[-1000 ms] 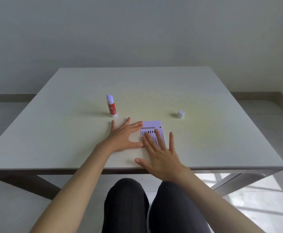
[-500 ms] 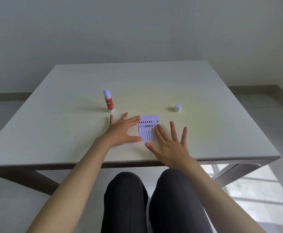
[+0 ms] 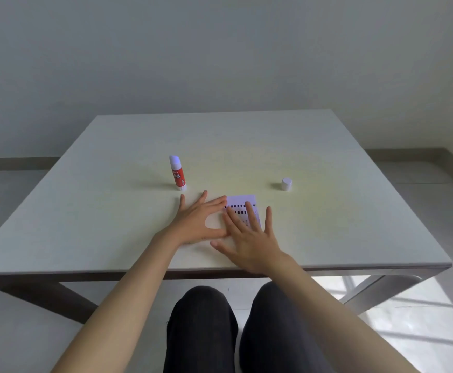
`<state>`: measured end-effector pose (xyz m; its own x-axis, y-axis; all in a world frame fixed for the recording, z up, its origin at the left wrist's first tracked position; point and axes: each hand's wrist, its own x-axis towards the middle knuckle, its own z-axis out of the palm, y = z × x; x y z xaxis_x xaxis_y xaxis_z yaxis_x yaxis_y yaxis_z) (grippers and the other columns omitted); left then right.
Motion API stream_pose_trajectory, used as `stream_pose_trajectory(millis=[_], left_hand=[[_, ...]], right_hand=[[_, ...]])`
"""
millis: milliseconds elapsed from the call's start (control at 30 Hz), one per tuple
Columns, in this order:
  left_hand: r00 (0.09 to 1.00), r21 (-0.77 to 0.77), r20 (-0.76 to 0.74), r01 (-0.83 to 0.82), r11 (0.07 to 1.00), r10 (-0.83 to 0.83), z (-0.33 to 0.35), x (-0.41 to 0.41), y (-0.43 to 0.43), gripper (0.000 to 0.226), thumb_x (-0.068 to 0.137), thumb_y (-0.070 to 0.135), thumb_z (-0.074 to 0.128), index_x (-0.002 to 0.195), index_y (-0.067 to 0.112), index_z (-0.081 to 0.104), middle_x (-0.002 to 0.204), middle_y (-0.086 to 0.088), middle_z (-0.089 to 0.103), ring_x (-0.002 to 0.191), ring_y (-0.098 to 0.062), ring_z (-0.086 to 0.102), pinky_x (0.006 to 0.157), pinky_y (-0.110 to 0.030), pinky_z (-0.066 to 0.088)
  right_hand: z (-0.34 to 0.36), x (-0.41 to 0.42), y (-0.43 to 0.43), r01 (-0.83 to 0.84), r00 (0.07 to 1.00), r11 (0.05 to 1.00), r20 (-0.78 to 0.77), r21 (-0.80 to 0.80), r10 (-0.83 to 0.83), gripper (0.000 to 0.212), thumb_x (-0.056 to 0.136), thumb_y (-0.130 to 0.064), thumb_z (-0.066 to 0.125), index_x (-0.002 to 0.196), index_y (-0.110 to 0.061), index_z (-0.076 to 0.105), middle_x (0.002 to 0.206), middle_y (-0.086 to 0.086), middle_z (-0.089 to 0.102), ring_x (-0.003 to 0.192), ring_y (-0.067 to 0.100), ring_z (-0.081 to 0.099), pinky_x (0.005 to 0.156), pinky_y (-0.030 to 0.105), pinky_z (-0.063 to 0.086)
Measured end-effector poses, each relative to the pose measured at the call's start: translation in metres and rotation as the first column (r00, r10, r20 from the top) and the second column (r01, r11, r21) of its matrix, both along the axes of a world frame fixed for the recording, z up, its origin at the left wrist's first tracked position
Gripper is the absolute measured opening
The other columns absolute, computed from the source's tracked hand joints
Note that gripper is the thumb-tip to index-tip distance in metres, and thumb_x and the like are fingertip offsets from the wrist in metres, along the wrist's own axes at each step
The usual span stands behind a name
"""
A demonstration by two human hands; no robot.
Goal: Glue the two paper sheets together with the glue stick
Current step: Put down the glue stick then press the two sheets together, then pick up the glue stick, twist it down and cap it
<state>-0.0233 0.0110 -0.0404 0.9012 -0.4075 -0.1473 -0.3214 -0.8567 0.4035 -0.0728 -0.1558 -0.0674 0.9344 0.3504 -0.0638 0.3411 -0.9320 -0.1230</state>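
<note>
A small white paper sheet (image 3: 242, 201) printed with black bars lies flat on the white table (image 3: 246, 146), near the front middle. Only one sheet shows; any second sheet is hidden beneath it. My left hand (image 3: 197, 220) lies flat with fingers spread, touching the paper's left edge. My right hand (image 3: 249, 238) rests flat on the paper's near part, fingers spread over the print. The red glue stick (image 3: 177, 173) stands upright and uncapped, just beyond my left hand. Its white cap (image 3: 286, 184) stands to the right of the paper.
The table's front edge (image 3: 354, 266) runs just behind my wrists, with my knees under it. A plain wall stands behind the table, and floor shows to the right.
My right hand slid off the paper to the right half a second ago and has now moved back onto it. My left hand stayed at the paper's left edge.
</note>
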Motion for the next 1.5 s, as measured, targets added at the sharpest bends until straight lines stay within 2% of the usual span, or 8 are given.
stream_pose_trajectory(millis=[167, 367, 800, 933, 1033, 1200, 1367, 1500], left_hand=[[1.0, 0.011, -0.003, 0.006, 1.0, -0.006, 0.0, 0.0, 0.001, 0.084, 0.078, 0.062, 0.057, 0.148, 0.036, 0.018, 0.156, 0.026, 0.013, 0.148, -0.012, -0.006, 0.113, -0.056, -0.015], [1.0, -0.012, -0.007, -0.001, 1.0, 0.001, -0.004, -0.001, 0.002, 0.082, 0.078, 0.059, 0.058, 0.147, 0.039, 0.019, 0.155, 0.029, 0.013, 0.148, -0.01, -0.008, 0.112, -0.057, -0.015], [0.995, -0.146, 0.102, 0.007, 0.989, 0.008, -0.006, -0.01, 0.007, 0.095, 0.081, 0.05, 0.062, 0.149, 0.032, 0.0, 0.158, 0.019, 0.0, 0.145, -0.004, -0.008, 0.118, -0.042, -0.005], [0.799, -0.629, 0.306, -0.239, 0.74, 0.518, -0.005, -0.019, 0.011, 0.073, 0.081, 0.03, 0.07, 0.144, 0.021, 0.034, 0.146, 0.007, 0.04, 0.134, -0.01, 0.037, 0.11, -0.027, 0.031], [0.603, -0.735, 0.123, -0.478, 0.48, 0.788, -0.004, -0.008, 0.014, 0.078, 0.082, 0.028, 0.069, 0.147, 0.015, 0.027, 0.151, -0.005, 0.038, 0.136, -0.022, 0.04, 0.11, -0.033, 0.034], [0.588, -0.669, -0.019, -0.609, 0.426, 0.809, 0.0, 0.027, 0.004, 0.071, 0.085, 0.027, 0.066, 0.145, 0.01, 0.033, 0.132, -0.014, 0.059, 0.118, -0.03, 0.055, 0.083, -0.024, 0.036], [0.559, -0.777, -0.022, -0.531, 0.337, 0.829, 0.019, 0.03, 0.004, 0.027, 0.089, 0.04, 0.053, 0.076, 0.02, 0.064, 0.064, 0.002, 0.066, 0.066, -0.018, 0.06, 0.057, -0.026, 0.037], [0.796, -0.898, -0.174, -0.369, 0.237, 0.58, 0.036, 0.005, -0.007, 0.007, 0.083, 0.02, 0.065, 0.078, 0.023, 0.07, 0.071, 0.014, 0.073, 0.073, -0.005, 0.067, 0.067, -0.01, 0.046]], right_hand=[[0.02, 0.034, -0.033, 0.172, 0.982, 0.985, -0.071, -0.03, -0.174, 0.08, 0.084, -0.071, 0.006, 0.15, -0.028, -0.008, 0.16, -0.013, -0.009, 0.145, 0.03, -0.021, 0.11, 0.061, -0.019], [0.007, 0.001, -0.013, -0.128, 0.991, 0.987, 0.032, -0.095, 0.132, 0.1, 0.065, -0.081, -0.014, 0.149, -0.028, -0.008, 0.161, -0.013, -0.006, 0.141, 0.022, -0.029, 0.105, 0.059, -0.027], [0.003, 0.014, -0.021, 0.072, 0.997, 0.996, 0.026, 0.053, -0.073, 0.101, 0.069, -0.081, -0.009, 0.15, -0.022, -0.007, 0.161, -0.007, -0.007, 0.147, 0.024, -0.017, 0.112, 0.058, -0.016], [-0.001, 0.004, -0.022, 0.065, 0.988, 0.997, 0.137, 0.038, -0.069, 0.092, 0.076, -0.076, -0.006, 0.15, -0.022, -0.011, 0.161, -0.006, -0.011, 0.146, 0.024, -0.018, 0.113, 0.054, -0.017], [-0.006, -0.009, -0.027, 0.096, 0.979, 0.985, 0.167, 0.141, -0.119, 0.085, 0.08, -0.075, -0.003, 0.146, -0.025, -0.021, 0.157, -0.009, -0.022, 0.144, 0.021, -0.025, 0.112, 0.049, -0.021], [0.007, -0.006, -0.029, 0.122, 0.966, 0.939, 0.181, 0.322, -0.187, 0.083, 0.08, -0.075, 0.001, 0.143, -0.029, -0.027, 0.157, -0.011, -0.023, 0.143, 0.016, -0.028, 0.114, 0.047, -0.019], [0.017, -0.001, -0.028, 0.027, 0.964, 0.955, 0.245, 0.297, -0.103, 0.078, 0.088, -0.067, 0.025, 0.15, -0.027, 0.001, 0.158, -0.01, -0.009, 0.145, 0.018, -0.021, 0.118, 0.047, -0.012], [0.026, -0.012, -0.014, -0.012, 0.954, 0.763, 0.235, 0.647, -0.184, 0.046, 0.092, -0.035, 0.054, 0.136, -0.024, 0.045, 0.143, -0.006, 0.047, 0.135, 0.018, 0.04, 0.112, 0.039, 0.03]])
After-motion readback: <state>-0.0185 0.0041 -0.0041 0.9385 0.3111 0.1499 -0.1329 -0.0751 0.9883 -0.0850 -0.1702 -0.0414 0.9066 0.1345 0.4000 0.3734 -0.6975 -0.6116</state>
